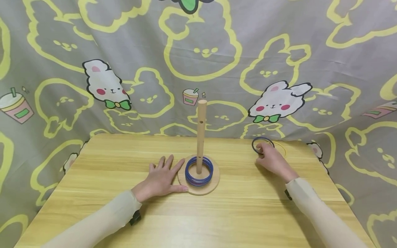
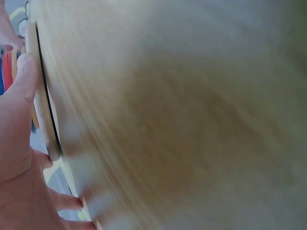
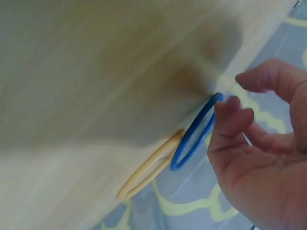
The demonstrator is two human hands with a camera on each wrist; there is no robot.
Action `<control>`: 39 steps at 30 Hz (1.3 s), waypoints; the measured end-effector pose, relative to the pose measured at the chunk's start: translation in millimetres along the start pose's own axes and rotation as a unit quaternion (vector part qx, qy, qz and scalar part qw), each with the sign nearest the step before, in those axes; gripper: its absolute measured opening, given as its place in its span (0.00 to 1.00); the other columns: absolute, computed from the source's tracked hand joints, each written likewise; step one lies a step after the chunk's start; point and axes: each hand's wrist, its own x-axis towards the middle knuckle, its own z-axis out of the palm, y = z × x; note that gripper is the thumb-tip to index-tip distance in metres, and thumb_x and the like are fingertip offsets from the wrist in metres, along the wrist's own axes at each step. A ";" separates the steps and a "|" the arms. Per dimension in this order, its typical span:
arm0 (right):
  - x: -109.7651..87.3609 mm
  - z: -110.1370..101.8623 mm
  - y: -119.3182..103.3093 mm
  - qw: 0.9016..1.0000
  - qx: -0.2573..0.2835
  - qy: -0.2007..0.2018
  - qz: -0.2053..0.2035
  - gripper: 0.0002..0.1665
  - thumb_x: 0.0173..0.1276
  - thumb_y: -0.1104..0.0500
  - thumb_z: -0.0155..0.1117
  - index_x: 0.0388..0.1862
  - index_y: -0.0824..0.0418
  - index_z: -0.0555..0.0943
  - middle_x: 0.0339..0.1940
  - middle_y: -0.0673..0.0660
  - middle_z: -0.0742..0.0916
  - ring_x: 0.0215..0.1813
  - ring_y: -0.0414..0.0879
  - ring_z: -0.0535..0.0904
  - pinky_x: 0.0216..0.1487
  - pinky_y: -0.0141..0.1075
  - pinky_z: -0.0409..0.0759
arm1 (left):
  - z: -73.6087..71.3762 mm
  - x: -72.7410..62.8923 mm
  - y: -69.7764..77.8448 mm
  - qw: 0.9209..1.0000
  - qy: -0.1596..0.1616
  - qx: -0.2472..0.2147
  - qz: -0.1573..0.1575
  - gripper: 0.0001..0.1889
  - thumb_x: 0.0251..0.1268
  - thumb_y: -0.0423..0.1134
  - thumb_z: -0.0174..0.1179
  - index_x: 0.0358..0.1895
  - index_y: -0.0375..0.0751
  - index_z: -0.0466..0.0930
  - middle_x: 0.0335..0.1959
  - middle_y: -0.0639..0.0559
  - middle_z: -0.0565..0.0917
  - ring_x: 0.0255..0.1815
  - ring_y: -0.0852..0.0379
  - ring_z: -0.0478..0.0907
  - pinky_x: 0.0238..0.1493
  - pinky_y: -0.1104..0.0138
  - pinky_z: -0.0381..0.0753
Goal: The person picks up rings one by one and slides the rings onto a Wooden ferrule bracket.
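Observation:
A wooden ring-toss stand has an upright peg (image 1: 201,134) on a round base (image 1: 212,184). Around the peg's foot lies a stack of rings (image 1: 187,175), blue on top; red (image 2: 6,69) shows among them in the left wrist view. My left hand (image 1: 159,179) rests with spread fingers beside the base, its thumb (image 2: 27,76) on the base's edge. Toward the table's back right, my right hand (image 1: 271,158) is at a blue ring (image 3: 192,132). Its fingertips (image 3: 232,103) meet the ring's edge, while the thumb stands apart from them. Beside it lies a yellow ring (image 3: 148,165), partly overlapped.
The wooden table (image 1: 242,213) ends at the back against a grey curtain (image 1: 149,41) with yellow outlines and cartoon rabbits. Both right-hand rings lie near that back edge. The peg stands tall between my two hands.

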 end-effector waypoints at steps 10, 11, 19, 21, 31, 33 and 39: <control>8.2 -3.6 9.5 0.998 -0.065 -0.005 -0.010 0.19 0.64 0.69 0.71 0.54 0.72 0.80 0.38 0.62 0.84 0.42 0.57 0.80 0.48 0.55 0.79 | 0.5 -0.2 0.6 1.000 0.007 0.001 0.007 0.63 0.60 0.88 0.53 0.90 0.52 0.55 0.84 0.26 0.58 0.79 0.18 0.55 0.58 0.23 0.63; 8.7 -3.6 7.6 0.997 -0.072 -0.013 -0.018 0.16 0.63 0.69 0.71 0.49 0.71 0.80 0.32 0.58 0.82 0.37 0.54 0.78 0.44 0.52 0.78 | -1.6 -0.6 2.1 1.000 0.007 0.000 0.007 0.62 0.60 0.88 0.54 0.90 0.52 0.55 0.83 0.26 0.58 0.79 0.18 0.56 0.58 0.23 0.63; -5.4 13.1 -19.1 0.988 -0.087 -0.058 -0.111 0.13 0.59 0.69 0.71 0.41 0.60 0.79 0.21 0.45 0.70 0.27 0.41 0.66 0.34 0.41 0.66 | 1.8 0.2 -0.1 1.000 0.004 0.009 0.003 0.63 0.59 0.89 0.52 0.91 0.54 0.53 0.84 0.27 0.57 0.80 0.19 0.55 0.58 0.26 0.63; -14.9 18.5 -29.9 0.986 -0.089 -0.062 -0.124 0.14 0.60 0.68 0.71 0.44 0.59 0.80 0.22 0.44 0.72 0.27 0.39 0.68 0.35 0.40 0.69 | 3.5 1.0 -1.8 1.000 0.005 0.007 0.004 0.63 0.58 0.89 0.53 0.91 0.54 0.54 0.85 0.27 0.57 0.80 0.18 0.55 0.58 0.26 0.63; -71.6 17.1 -97.1 0.972 -0.027 -0.077 -0.221 0.17 0.65 0.67 0.69 0.53 0.62 0.90 0.26 0.36 0.80 0.27 0.30 0.73 0.30 0.31 0.77 | 10.1 4.4 -5.8 1.000 0.006 0.008 0.006 0.65 0.57 0.92 0.47 0.91 0.53 0.54 0.85 0.27 0.57 0.80 0.19 0.54 0.58 0.26 0.64; -77.3 11.7 -111.3 0.969 -0.012 -0.072 -0.236 0.16 0.65 0.68 0.68 0.50 0.60 0.91 0.27 0.36 0.81 0.28 0.30 0.74 0.30 0.31 0.77 | 5.8 2.8 -2.8 1.000 0.003 0.009 0.005 0.64 0.58 0.91 0.50 0.91 0.52 0.55 0.84 0.27 0.57 0.80 0.19 0.55 0.58 0.26 0.64; -83.0 -5.0 -147.9 0.958 0.036 -0.050 -0.282 0.15 0.71 0.70 0.68 0.50 0.56 0.91 0.32 0.37 0.83 0.31 0.31 0.77 0.29 0.30 0.78 | -9.4 -2.3 8.2 1.000 -0.003 0.018 0.007 0.60 0.64 0.83 0.59 0.90 0.49 0.57 0.82 0.25 0.60 0.78 0.18 0.58 0.57 0.24 0.66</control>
